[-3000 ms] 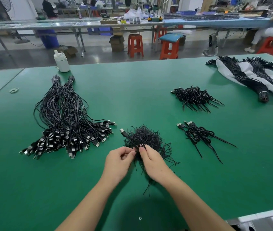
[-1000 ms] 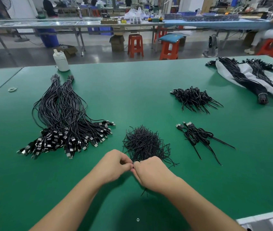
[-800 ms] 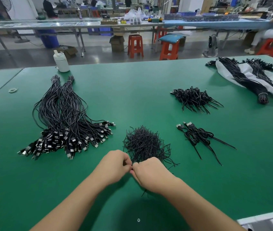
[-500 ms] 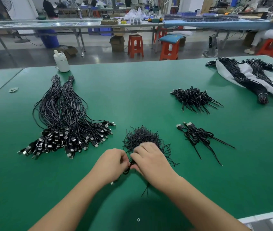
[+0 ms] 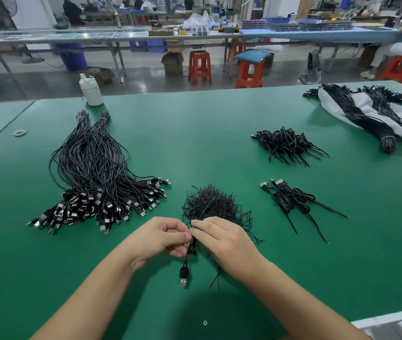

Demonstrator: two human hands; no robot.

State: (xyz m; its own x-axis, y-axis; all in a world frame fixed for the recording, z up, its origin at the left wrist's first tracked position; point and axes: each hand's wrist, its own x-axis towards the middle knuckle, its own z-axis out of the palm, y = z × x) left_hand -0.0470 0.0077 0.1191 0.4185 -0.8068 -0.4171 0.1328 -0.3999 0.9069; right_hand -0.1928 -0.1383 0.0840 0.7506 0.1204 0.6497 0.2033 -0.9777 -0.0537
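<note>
One USB cable (image 5: 186,260) | left hand (image 5: 157,238), right hand (image 5: 229,244) pinch | near-far, plug (image 5: 183,278) nearward

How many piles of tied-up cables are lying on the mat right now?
2: a small pile right of the twist-tie heap, and a bigger pile farther back on the same side. None looks hidden.

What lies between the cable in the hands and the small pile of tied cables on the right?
Nothing visible blocks it. The left hand and right hand hold the cable. Between it and the small pile lie only bare table and a few loose strands from the heap of ties.
</note>
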